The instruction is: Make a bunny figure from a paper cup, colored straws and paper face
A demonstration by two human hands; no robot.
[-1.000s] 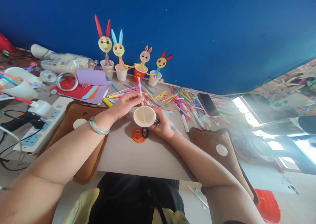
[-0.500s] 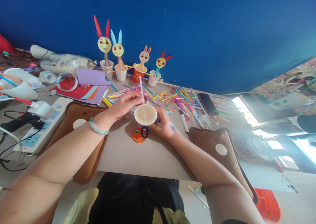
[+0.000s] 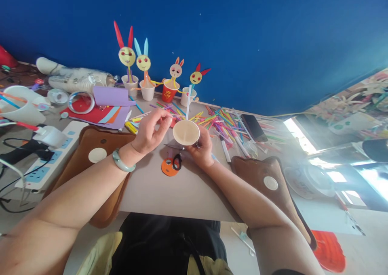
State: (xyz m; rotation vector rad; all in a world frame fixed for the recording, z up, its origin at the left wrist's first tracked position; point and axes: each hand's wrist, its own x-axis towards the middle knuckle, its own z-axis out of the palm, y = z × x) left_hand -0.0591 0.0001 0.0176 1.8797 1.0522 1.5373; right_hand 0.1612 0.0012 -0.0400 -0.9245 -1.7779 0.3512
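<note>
My right hand (image 3: pixel 201 147) grips a white paper cup (image 3: pixel 186 132) from its right side, with the cup's mouth towards me. A pale translucent straw (image 3: pixel 188 103) rises at the far side of the cup's rim; where its lower end sits is hidden. To the left of the cup, my left hand (image 3: pixel 150 131) is raised with fingers bent and thumb apart from the forefinger, and I see nothing in it. Below the cup lies an orange paper face (image 3: pixel 169 168) with eyes. Black-handled scissors (image 3: pixel 177 162) overlap its right edge.
Several rabbit-faced figures in cups (image 3: pixel 147 91) stand along the blue wall. Coloured straws (image 3: pixel 218 121) are scattered before them. Brown cushions (image 3: pixel 97 174) flank my arms. A power strip (image 3: pixel 53 156) lies left, a phone (image 3: pixel 254 127) right, and coloured paper (image 3: pixel 113 95) back left.
My left hand has come off the straw and drawn back to the left. The cup and straw have shifted right and slightly up in my right hand, uncovering more of the orange face.
</note>
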